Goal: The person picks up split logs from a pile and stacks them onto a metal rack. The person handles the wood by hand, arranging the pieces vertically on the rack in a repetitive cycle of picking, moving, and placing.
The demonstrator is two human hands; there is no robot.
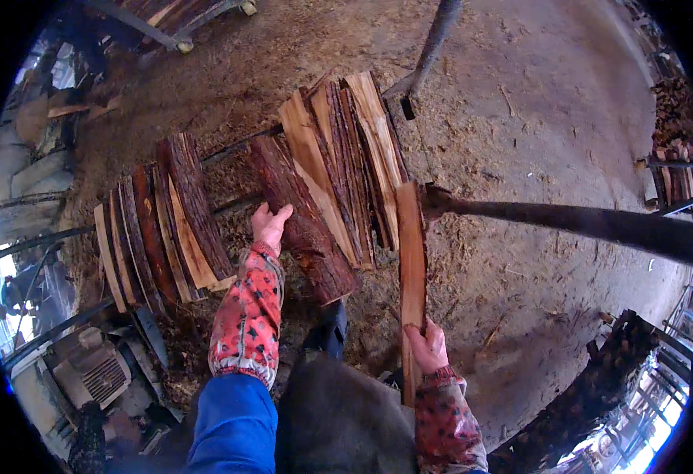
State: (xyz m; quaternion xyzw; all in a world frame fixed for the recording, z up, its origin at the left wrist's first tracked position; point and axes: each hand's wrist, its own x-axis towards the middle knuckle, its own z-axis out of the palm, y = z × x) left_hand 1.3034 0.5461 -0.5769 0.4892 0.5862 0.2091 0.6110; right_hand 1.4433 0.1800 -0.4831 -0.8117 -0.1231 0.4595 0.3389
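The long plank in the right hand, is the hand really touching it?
Touching. The head view shows the right hand wrapped around the lower end of the long plank, fingers curled over its edge with no gap.

Dirt floor [536, 103] strewn with sawdust. Grey motor [94, 371] lower left. Wood stacks [678, 150] far right. Metal rack [165, 24] top left. Daylight at edges.

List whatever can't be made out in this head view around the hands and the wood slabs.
- Lower end of the plank in the right hand: hidden behind that hand and its sleeve.
- Left hand on the bark log: palm faces away, so grip or mere touch is unclear.
- Rails under the slabs: mostly covered by wood.
- Motor, lower left: bent and dim near the fisheye rim.
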